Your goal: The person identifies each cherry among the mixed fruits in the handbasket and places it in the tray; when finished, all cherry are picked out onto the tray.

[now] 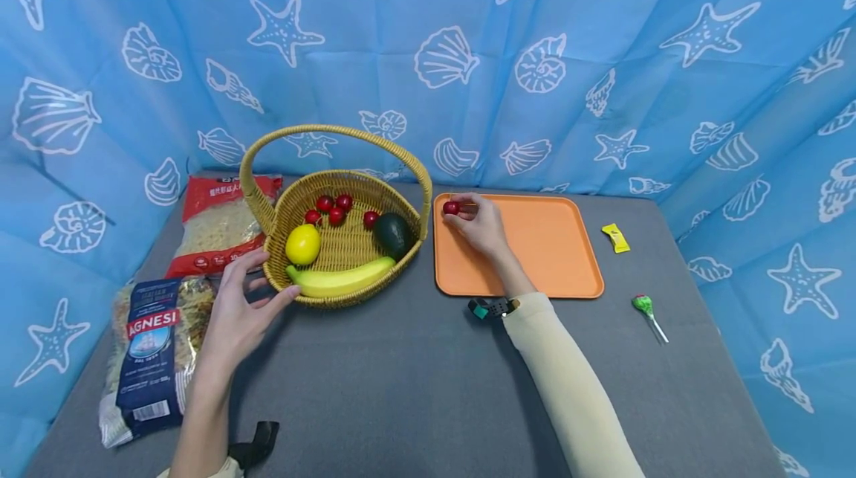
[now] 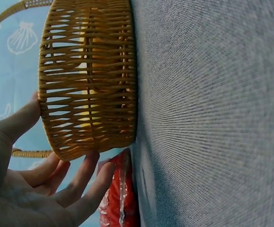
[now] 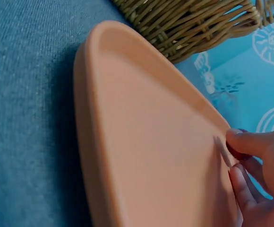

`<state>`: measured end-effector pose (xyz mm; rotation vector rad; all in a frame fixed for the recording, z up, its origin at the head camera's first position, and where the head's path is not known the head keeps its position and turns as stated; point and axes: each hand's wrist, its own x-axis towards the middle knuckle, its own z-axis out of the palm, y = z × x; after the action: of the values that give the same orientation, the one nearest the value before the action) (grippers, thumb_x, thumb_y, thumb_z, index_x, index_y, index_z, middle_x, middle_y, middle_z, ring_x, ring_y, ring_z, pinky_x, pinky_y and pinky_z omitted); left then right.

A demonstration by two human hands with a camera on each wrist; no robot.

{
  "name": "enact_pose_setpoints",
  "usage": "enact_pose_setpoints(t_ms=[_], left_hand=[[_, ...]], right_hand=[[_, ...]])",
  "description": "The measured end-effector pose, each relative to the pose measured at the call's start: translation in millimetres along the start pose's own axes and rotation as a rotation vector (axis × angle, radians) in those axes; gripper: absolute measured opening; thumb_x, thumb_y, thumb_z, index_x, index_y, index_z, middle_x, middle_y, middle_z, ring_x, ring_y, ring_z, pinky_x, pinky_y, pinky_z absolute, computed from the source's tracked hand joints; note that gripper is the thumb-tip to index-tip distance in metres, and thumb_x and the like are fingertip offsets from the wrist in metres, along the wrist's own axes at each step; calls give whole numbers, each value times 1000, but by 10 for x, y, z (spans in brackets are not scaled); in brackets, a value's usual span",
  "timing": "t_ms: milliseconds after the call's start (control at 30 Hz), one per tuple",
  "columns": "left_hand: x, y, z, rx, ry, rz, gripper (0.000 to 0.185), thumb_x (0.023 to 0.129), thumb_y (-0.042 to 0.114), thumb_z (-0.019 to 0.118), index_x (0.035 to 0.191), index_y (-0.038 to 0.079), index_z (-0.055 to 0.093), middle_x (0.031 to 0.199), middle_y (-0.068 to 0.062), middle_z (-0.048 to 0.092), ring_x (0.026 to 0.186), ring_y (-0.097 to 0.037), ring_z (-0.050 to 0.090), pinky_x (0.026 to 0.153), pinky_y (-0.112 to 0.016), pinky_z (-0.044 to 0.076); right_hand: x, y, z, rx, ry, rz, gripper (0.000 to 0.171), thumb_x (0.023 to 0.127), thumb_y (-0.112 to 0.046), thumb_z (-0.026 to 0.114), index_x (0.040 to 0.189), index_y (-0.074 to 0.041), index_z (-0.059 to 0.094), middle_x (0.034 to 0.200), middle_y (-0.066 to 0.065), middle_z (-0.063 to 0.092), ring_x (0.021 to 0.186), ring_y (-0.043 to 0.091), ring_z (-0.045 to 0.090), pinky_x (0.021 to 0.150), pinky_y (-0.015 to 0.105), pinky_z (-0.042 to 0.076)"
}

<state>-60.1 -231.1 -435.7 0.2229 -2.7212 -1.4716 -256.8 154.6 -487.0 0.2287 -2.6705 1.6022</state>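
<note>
A red cherry (image 1: 451, 207) is pinched between the thumb and fingertips of my right hand (image 1: 480, 225), over the far left corner of the orange tray (image 1: 535, 244). In the right wrist view, the cherry (image 3: 238, 145) is partly hidden by the thumb, close over the tray's rim. My left hand (image 1: 242, 307) holds the near left edge of the wicker basket (image 1: 339, 301), its thumb at the rim and its fingers against the side. Inside the basket lie a lemon (image 1: 303, 244), a banana (image 1: 342, 279), an avocado (image 1: 393, 235) and several cherries (image 1: 336, 216).
Left of the basket lie a red pasta bag (image 1: 210, 236) and a blue Agnesi pasta bag (image 1: 155, 351). A yellow wrapped candy (image 1: 615, 238) and a green lollipop (image 1: 643, 305) lie right of the tray. A blue shell-print curtain (image 1: 428, 91) hangs behind the grey table (image 1: 401, 389).
</note>
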Motion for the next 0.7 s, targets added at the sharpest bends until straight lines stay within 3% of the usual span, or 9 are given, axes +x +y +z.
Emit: enact_pose_setpoints(t_ms=[200, 500, 600, 700], left_hand=[[0, 8, -2, 3, 0, 1, 80, 101, 35, 79, 165, 8, 39, 167, -25, 36, 136, -51, 59, 102, -56, 63], [10, -8, -1, -7, -6, -1, 80, 101, 34, 80, 165, 8, 39, 168, -25, 36, 136, -52, 59, 102, -59, 64], [9, -11, -1, -8, -7, -3, 81, 101, 35, 80, 165, 8, 39, 168, -25, 36, 136, -52, 59, 103, -61, 63], [10, -11, -5, -9, -9, -4, 80, 101, 35, 79, 165, 9, 39, 168, -25, 35, 136, -52, 59, 104, -61, 63]], right_hand=[[37, -27, 11, -103, -33, 9, 46, 96, -8, 83, 137, 2, 66, 135, 25, 72, 122, 40, 72, 108, 51, 63], [-129, -147, -124, 2, -56, -7, 53, 96, -3, 81, 144, 5, 59, 142, 30, 65, 127, 47, 69, 113, 56, 60], [-267, -240, -180, 61, -54, -62, 49, 97, -1, 79, 141, 7, 60, 139, 30, 66, 126, 48, 69, 110, 53, 62], [-449, -401, -223, 128, -69, -134, 44, 97, -1, 78, 137, 8, 62, 136, 30, 68, 122, 47, 71, 104, 39, 66]])
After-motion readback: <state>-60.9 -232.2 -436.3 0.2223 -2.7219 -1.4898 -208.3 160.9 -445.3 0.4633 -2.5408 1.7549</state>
